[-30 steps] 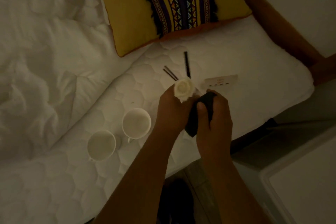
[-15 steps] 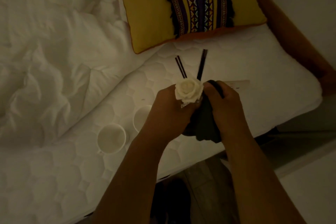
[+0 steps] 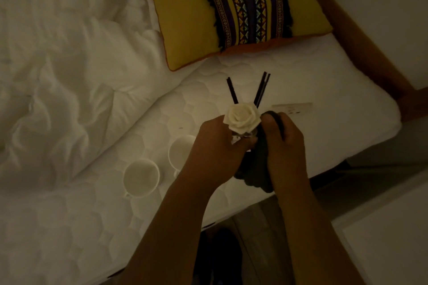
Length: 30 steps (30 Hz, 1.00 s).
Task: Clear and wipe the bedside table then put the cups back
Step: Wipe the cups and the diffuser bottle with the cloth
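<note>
My left hand [image 3: 216, 152] grips a small diffuser bottle with a white rose [image 3: 242, 117] and black reed sticks [image 3: 232, 92] rising from it, held above the bed. My right hand [image 3: 283, 146] presses a dark cloth [image 3: 257, 169] against the bottle's right side. Two white cups stand upright on the white mattress [image 3: 324, 90]: one [image 3: 141, 178] at the left, the other [image 3: 179, 152] partly hidden behind my left wrist. The white bedside table [image 3: 393, 238] shows at the lower right corner.
A yellow cushion with a patterned stripe [image 3: 234, 11] lies at the head of the bed. A crumpled white duvet [image 3: 58, 71] covers the left. A small white card [image 3: 293, 107] rests on the mattress behind my right hand. A wooden bed frame [image 3: 361, 37] runs along the right.
The view has shifted, so the bed and cups sit further right and lower. The reed sticks have spread and turned, and my right hand with the cloth has slid along the bottle.
</note>
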{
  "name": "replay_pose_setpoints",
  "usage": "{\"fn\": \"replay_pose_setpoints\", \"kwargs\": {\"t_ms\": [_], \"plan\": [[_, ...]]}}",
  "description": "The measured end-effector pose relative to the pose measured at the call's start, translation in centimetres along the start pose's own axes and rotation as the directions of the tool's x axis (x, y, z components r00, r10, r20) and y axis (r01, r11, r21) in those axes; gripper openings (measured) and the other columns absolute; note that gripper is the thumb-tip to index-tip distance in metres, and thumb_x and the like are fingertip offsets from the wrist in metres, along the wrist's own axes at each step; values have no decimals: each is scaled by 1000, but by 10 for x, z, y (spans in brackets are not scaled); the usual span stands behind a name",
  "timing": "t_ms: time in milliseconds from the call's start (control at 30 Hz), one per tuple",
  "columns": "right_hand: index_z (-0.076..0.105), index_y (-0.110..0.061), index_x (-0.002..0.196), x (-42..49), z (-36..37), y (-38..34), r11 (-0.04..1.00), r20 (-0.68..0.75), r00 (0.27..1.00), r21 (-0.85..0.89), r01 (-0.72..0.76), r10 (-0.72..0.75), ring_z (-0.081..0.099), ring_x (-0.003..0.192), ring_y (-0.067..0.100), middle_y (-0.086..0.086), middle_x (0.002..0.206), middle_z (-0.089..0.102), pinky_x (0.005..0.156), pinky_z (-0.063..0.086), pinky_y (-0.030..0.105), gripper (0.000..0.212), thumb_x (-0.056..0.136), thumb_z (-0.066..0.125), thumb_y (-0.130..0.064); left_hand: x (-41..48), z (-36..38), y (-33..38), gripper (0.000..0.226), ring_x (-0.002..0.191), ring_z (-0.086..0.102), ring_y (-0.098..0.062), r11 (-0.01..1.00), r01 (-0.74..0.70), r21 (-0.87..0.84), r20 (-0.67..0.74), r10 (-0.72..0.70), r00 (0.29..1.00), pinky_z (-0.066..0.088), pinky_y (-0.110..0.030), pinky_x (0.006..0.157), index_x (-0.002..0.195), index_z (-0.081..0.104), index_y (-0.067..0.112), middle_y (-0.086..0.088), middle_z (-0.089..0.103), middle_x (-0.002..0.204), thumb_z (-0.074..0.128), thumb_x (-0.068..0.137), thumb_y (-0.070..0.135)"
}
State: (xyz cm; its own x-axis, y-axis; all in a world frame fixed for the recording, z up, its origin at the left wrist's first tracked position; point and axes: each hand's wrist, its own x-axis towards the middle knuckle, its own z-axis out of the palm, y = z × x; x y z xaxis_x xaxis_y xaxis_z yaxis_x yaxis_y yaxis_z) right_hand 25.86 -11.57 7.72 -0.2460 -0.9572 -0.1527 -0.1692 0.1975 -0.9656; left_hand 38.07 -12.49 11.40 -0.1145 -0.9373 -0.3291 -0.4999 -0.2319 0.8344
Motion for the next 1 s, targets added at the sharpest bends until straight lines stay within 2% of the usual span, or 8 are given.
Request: {"fn": "replay_pose_setpoints", "kwargs": {"t_ms": [67, 167, 300, 400, 533, 767, 867, 1000], "plan": [[54, -16, 87, -12, 7, 0, 997, -180, 984, -70, -13, 0, 56, 65, -3, -7, 75, 58, 60, 44, 6, 21, 98, 49, -33, -1, 6, 0, 7, 71, 59, 3, 999, -29, 32, -72, 31, 997, 43, -4, 65, 88, 62, 29, 15, 61, 81, 68, 87, 26], [48, -24, 90, -30, 21, 0, 990, -409, 910, -137, 16, -72, 59, 70, 0, -9, 77, 56, 59, 48, 14, 21, 97, 46, -43, -2, 16, 1, 30, 59, 56, 15, 996, -80, 41, -166, 85, 982, 41, -1, 58, 67, 50, 42, 26, 53, 63, 69, 86, 30], [47, -28, 104, -50, 36, 0, 988, -405, 903, -108, 113, -147, 61, 83, 9, -2, 92, 58, 70, 55, 34, 22, 95, 45, -48, 2, 19, 6, 25, 64, 57, 17, 995, -97, -12, -277, 90, 956, 39, 2, 59, 70, 53, 38, 23, 56, 65, 69, 86, 27], [50, -22, 118, -55, 34, 2, 989, -369, 918, -79, 127, -148, 62, 98, 6, -3, 107, 61, 82, 53, 28, 36, 95, 44, -48, 3, 21, 7, 21, 65, 58, 16, 996, -83, -39, -254, 70, 965, 40, 2, 61, 74, 56, 37, 22, 58, 68, 70, 85, 27], [54, -25, 93, -40, 19, -2, 991, -388, 914, -109, 84, -120, 60, 71, -1, -14, 79, 60, 62, 49, 14, 27, 90, 51, -52, 4, 19, 4, 41, 58, 54, 17, 989, -120, 86, -193, 134, 972, 39, 2, 58, 58, 45, 35, 18, 48, 54, 63, 89, 17], [64, -18, 82, 8, -21, -4, 998, -81, 995, 7, -61, 62, 62, 64, -3, -2, 74, 66, 58, 46, 5, 22, 92, 59, -36, 16, 10, 16, 42, 56, 49, 28, 985, -158, 75, -49, 162, 986, 34, 8, 59, 64, 43, 41, 26, 44, 59, 74, 83, 22], [72, -23, 82, 31, -34, -5, 986, 126, 980, 47, -160, 153, 68, 69, 6, -2, 78, 72, 59, 51, 13, 29, 84, 62, -50, 16, 5, 15, 34, 64, 51, 27, 980, -189, 63, 9, 189, 982, 35, 8, 64, 73, 48, 43, 28, 50, 66, 76, 80, 25], [64, -27, 117, 45, -38, 1, 883, 363, 829, 36, -469, 426, 58, 118, 22, 6, 129, 63, 106, 41, 44, 78, 56, 54, -75, 14, 0, 10, 20, 77, 64, 5, 978, -196, 75, 50, 193, 980, 48, -3, 70, 95, 67, 23, 11, 68, 84, 75, 80, 34]]}}
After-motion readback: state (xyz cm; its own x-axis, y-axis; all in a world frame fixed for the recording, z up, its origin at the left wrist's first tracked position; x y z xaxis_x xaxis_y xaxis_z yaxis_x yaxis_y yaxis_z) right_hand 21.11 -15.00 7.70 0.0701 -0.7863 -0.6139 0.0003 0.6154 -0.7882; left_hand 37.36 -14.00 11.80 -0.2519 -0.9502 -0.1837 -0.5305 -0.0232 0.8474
